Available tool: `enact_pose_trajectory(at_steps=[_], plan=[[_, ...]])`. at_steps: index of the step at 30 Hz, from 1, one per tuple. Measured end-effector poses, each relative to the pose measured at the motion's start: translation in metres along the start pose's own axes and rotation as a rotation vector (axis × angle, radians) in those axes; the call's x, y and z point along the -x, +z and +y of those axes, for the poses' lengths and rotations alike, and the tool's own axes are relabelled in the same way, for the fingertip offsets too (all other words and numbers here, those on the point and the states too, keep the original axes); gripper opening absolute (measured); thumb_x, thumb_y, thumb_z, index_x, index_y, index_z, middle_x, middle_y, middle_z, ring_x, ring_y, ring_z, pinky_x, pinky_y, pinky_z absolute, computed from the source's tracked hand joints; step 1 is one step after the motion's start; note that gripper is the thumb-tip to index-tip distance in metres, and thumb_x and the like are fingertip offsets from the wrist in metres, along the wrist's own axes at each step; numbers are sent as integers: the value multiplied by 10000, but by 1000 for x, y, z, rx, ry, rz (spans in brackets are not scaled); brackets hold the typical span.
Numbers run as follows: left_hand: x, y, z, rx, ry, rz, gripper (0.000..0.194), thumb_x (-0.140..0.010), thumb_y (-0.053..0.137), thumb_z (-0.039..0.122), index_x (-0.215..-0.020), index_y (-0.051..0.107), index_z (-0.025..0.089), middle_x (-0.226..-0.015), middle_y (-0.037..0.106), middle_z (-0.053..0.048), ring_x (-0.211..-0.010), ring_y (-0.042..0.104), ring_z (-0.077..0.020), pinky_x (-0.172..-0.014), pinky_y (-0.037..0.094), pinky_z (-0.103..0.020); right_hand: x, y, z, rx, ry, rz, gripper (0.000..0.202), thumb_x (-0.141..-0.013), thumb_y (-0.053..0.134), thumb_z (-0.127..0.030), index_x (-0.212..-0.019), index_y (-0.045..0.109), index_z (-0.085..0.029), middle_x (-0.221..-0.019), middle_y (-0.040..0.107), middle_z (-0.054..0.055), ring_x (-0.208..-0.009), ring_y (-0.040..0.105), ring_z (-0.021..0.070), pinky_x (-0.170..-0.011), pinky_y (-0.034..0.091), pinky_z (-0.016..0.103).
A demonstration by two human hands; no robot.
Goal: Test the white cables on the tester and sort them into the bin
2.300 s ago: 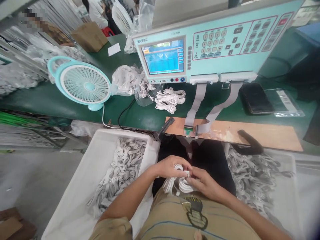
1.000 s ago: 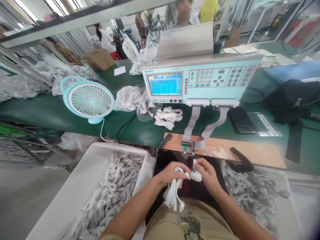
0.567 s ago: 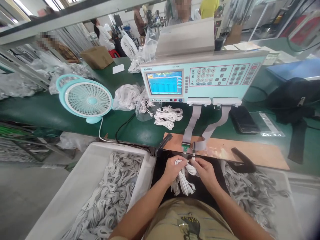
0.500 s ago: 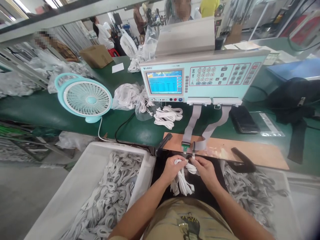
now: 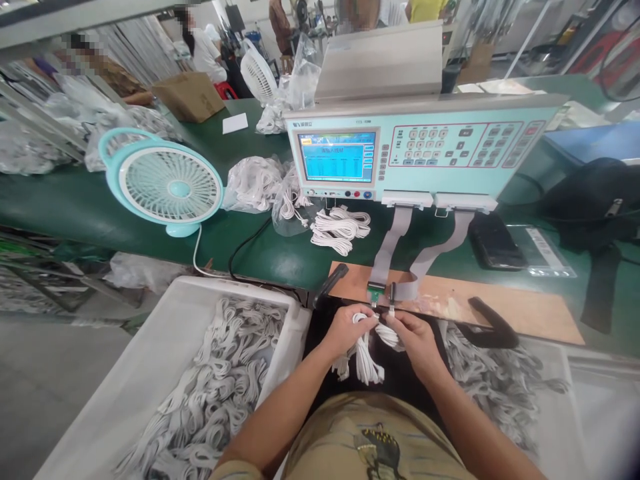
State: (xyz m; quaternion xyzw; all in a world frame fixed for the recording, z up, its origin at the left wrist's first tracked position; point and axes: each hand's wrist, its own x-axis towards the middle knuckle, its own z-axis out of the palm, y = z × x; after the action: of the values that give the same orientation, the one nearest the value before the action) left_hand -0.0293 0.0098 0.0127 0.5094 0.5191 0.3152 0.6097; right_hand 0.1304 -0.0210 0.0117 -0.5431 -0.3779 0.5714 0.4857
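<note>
Through the head camera I have the left hand at lower centre of the frame, its fingers clamped on loops of white coiled cable that hang below it, with one end pinched just beneath a small green circuit-board connector. The right hand, just to the right, has its fingers closed on a white plug end at a slim black connector; I can't tell whether it is seated. Compared with about two seconds ago, when both hands were low against the shirt, they are now up at the front edge of the flat orange-brown board. On the pale turquoise tester at upper centre, the screen now shows a line of larger dark characters that I couldn't make out half a second ago. The white pile of cables beneath it lies unchanged on the green desk.
</note>
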Motion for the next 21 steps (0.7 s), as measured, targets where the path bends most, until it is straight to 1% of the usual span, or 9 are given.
enact_pose_trajectory(at_steps=[4,7,10,12,18,21], plan=[[0,-1,0,-20,-20,-53,285,-714,600,391,-741,655,113,-557,550,5,-469,453,-83,-478,378,-199,-1,2,-2,-127,151,6,306,-634,762,-427,-692,681,-138,-611,598,20,-507,481,127,-469,367,219],[0,-1,0,12,-23,-36,299,-719,588,400,-711,655,108,-581,573,-6,-463,448,-80,-477,380,-203,-4,3,-3,-252,226,26,321,-574,800,-414,-653,672,-131,-589,602,24,-484,479,122,-460,366,217],[1,2,1,42,-21,17,292,-711,596,398,-677,642,112,-524,544,4,-461,455,-88,-473,374,-201,-6,4,-2,-285,230,43,326,-552,812,-412,-660,679,-135,-585,609,27,-495,498,135,-478,383,228],[1,4,1,49,-21,47,285,-708,597,398,-665,637,119,-493,524,11,-464,459,-95,-469,367,-200,-7,3,0,-277,218,32,327,-546,814,-412,-668,682,-139,-583,609,27,-501,504,144,-484,388,236],[0,13,-6,102,-4,156,260,-689,615,380,-643,620,124,-514,512,22,-472,434,-82,-467,349,-193,-8,0,5,-265,180,-7,326,-577,803,-422,-711,691,-147,-613,622,28,-527,513,151,-519,406,246],[1,20,-9,183,-46,222,270,-669,631,390,-635,610,123,-507,497,29,-457,417,-74,-456,340,-193,-7,0,6,-259,172,-12,326,-590,795,-429,-730,695,-151,-631,630,30,-541,524,160,-536,416,256]])
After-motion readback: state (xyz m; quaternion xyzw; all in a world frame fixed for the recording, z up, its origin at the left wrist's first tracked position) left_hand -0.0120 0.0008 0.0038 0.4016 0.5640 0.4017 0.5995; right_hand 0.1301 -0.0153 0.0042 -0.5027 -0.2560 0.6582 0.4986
